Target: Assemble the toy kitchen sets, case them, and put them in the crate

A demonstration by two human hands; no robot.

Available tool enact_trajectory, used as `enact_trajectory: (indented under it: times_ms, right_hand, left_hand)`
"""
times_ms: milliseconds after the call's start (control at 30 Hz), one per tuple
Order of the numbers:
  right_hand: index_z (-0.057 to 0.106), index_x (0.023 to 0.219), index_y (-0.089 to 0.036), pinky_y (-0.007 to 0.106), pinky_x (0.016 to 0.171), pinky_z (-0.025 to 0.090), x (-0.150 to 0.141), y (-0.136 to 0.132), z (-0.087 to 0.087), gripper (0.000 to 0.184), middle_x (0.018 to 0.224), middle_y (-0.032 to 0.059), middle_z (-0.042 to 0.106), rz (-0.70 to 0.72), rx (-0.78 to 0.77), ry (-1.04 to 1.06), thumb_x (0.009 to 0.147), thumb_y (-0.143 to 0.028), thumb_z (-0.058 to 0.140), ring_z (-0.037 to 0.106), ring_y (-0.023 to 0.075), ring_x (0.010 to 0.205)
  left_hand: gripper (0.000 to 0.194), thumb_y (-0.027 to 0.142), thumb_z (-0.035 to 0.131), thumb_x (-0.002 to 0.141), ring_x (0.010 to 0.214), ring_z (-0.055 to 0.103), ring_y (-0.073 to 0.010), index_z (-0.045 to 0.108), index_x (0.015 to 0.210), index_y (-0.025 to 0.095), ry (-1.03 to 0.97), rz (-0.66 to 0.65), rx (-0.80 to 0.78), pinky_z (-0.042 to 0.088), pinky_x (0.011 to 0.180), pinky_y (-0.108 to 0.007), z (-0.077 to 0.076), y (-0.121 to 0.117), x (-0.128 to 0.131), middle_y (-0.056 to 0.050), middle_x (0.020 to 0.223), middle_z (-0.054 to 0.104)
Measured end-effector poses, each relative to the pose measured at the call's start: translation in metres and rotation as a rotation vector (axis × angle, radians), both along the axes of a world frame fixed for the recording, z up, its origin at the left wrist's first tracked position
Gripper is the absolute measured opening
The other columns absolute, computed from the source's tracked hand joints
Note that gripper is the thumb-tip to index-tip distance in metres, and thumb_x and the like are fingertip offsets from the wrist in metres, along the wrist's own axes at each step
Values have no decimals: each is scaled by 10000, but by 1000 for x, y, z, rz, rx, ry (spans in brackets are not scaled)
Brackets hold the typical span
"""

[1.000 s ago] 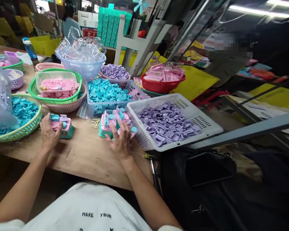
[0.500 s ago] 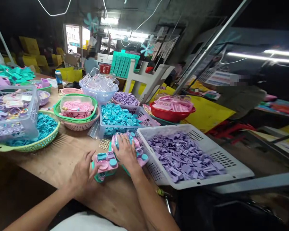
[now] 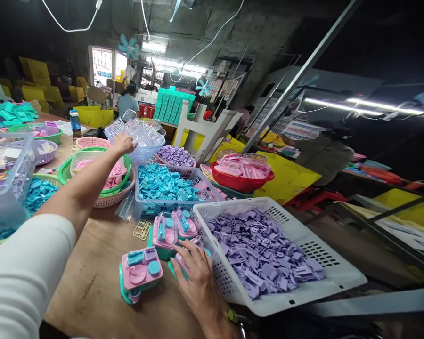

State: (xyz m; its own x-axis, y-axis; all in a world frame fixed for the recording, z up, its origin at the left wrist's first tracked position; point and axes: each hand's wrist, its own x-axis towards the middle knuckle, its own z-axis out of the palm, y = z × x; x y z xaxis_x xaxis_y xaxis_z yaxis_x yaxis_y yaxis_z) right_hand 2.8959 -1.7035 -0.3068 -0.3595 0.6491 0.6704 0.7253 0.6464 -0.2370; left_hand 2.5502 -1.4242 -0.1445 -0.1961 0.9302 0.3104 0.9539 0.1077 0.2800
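Note:
My left hand (image 3: 123, 142) stretches far across the table and reaches the rim of a pale blue basket (image 3: 141, 151) heaped with clear plastic covers (image 3: 138, 130); its fingers curl over the covers. My right hand (image 3: 197, 274) lies on a pink and teal toy set (image 3: 185, 258) close to the white basket, fingers spread over it. A second such toy set (image 3: 140, 272) stands free on the wooden table (image 3: 99, 263) to the left of that hand. Two more toy sets (image 3: 173, 229) sit behind it.
A white basket of purple parts (image 3: 265, 252) fills the right. A grey crate of teal parts (image 3: 164, 186), a green basket with pink parts (image 3: 108, 172), a red bowl (image 3: 242, 176) and a gold frame piece (image 3: 142, 229) crowd the middle. Another person (image 3: 127, 100) is at the far end.
My left hand let go of the toy set, now standing on the table, and reached forward to the basket of clear covers. My right hand stays on the toy sets.

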Motion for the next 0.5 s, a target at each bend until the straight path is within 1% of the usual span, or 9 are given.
enact_trajectory:
  times_ms: [67,133,200,267,333,400,467,500]
  right_hand:
    - [674,1162,-245,471,920,516,8,0,1,207,1161,82,714,4,1,13,1020,-278,527,668,259,1084]
    - [674,1135,-248,454,904,518,13,2,4,175,1141,76,713,12,7,37,1010,-252,551,666,251,1073]
    - [670,1121,-247,447,900,521,15,3,8,157,1127,74,710,27,17,66,1004,-236,566,664,244,1062]
    - [666,1114,-248,444,897,527,14,4,12,151,1117,73,706,43,32,92,1002,-221,569,662,241,1058]
    - [661,1119,-247,440,894,539,13,3,17,161,1111,73,702,63,60,116,995,-195,571,660,239,1066]
    - [653,1136,-240,435,905,554,14,-1,24,183,1117,79,692,80,97,149,985,-169,576,652,238,1088]
    - [636,1182,-236,437,933,566,17,-7,34,223,1143,92,672,81,139,175,977,-161,589,639,243,1124]
    - [621,1220,-237,444,945,572,19,-11,39,256,1164,101,658,71,160,176,972,-175,604,628,252,1151]
  left_hand:
    - [285,334,665,841,1155,558,-384,757,951,87,-40,74,-22,365,1054,-570,-4,18,3,-221,1032,723]
    - [270,309,658,830,1093,585,-358,760,928,79,-74,107,-17,359,1049,-578,-9,27,6,-212,987,728]
    - [261,304,655,824,1057,585,-335,763,905,80,-105,101,1,352,1050,-571,-12,29,9,-191,933,731]
    - [239,298,648,833,1059,577,-319,765,884,96,-139,77,37,342,1066,-554,-9,27,9,-163,896,731]
    - [228,283,627,862,1077,576,-302,764,898,105,-188,54,98,357,1072,-510,2,22,8,-148,917,735]
    - [253,265,571,916,1066,596,-265,751,980,99,-239,33,168,420,1031,-436,19,11,9,-144,981,736]
    - [277,247,511,964,984,628,-211,716,1050,83,-352,-27,230,491,944,-366,36,-10,16,-142,1000,723]
    - [269,241,500,976,925,640,-185,701,1048,79,-457,-91,244,517,903,-347,42,-26,23,-136,979,712]
